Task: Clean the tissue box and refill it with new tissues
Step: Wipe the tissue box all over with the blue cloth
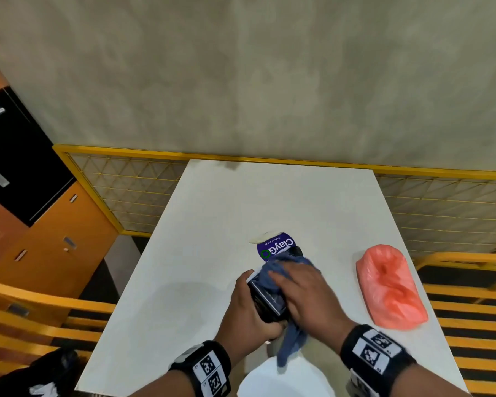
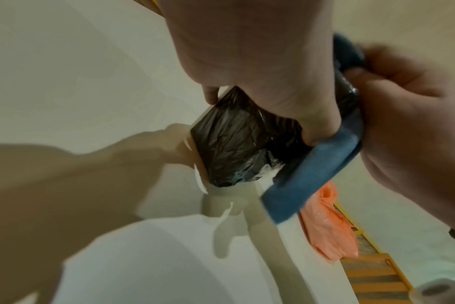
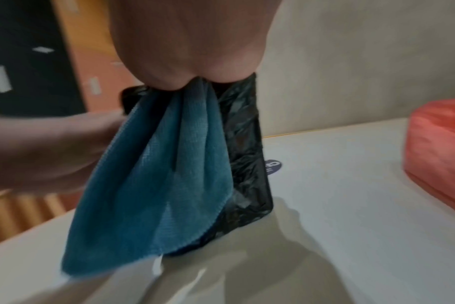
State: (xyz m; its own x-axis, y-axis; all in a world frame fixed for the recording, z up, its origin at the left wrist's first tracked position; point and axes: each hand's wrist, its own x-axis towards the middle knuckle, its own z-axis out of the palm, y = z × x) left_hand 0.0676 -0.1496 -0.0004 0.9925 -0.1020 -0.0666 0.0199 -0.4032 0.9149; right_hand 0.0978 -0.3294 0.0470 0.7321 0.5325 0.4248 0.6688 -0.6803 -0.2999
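Black film-wrapped tissue box (image 1: 268, 299) stands on end near the white tabletop's (image 1: 212, 224) front edge. The left hand (image 1: 246, 316) has its grip clamped round it, and the right hand's (image 1: 307, 293) grip closes over a blue cloth (image 1: 292, 342), pressing it on the box.

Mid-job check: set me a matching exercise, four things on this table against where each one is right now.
Things:
1. black tissue box
2. blue cloth
3. pink bag
4. purple round sticker

Places:
A. lying alone at the right side of the table
B. flat on the table, beyond both hands
C. gripped by the left hand
D. under the right hand, against the box

Pairs: 1-C, 2-D, 3-A, 4-B
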